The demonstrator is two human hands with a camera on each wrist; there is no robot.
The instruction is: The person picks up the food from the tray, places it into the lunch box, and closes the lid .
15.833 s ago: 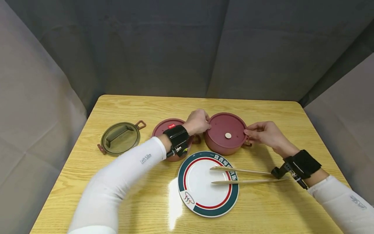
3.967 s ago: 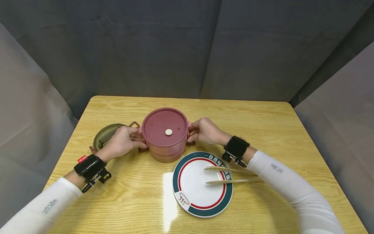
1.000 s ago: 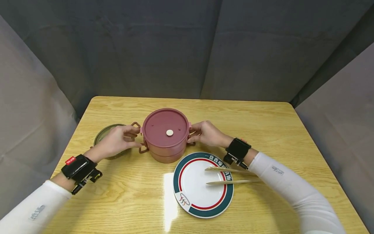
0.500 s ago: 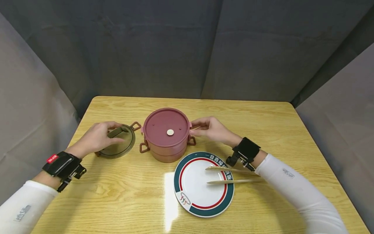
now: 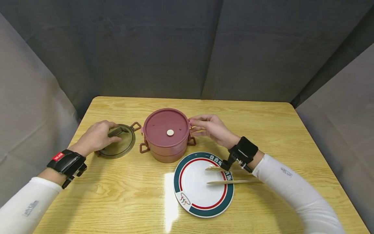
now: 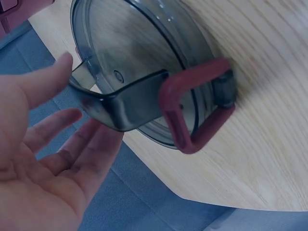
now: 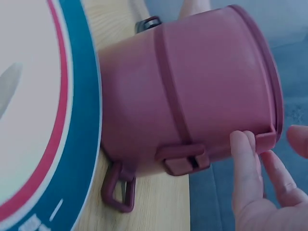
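A maroon two-tier container (image 5: 165,136) with a closed top stands at the table's middle. Left of it lies a smoky clear lid (image 5: 121,147) with red clasps (image 6: 192,115). My left hand (image 5: 113,132) rests over the lid's raised handle (image 6: 132,101). In the left wrist view the thumb and fingers (image 6: 94,147) stay spread on either side of that handle, not closed on it. My right hand (image 5: 193,126) is at the container's right side, and its straight fingertips (image 7: 243,149) touch the small tab under the top rim.
A white plate (image 5: 190,195) with a green and red rim lies in front of the container. Two wooden utensils (image 5: 233,182) lie across its right edge, partly under my right wrist band. Grey cloth walls surround the wooden table (image 5: 263,130).
My left hand left the container's left side and moved out to the clear lid's handle. My right hand rose from the lower clasp to the top rim. The container stayed put.
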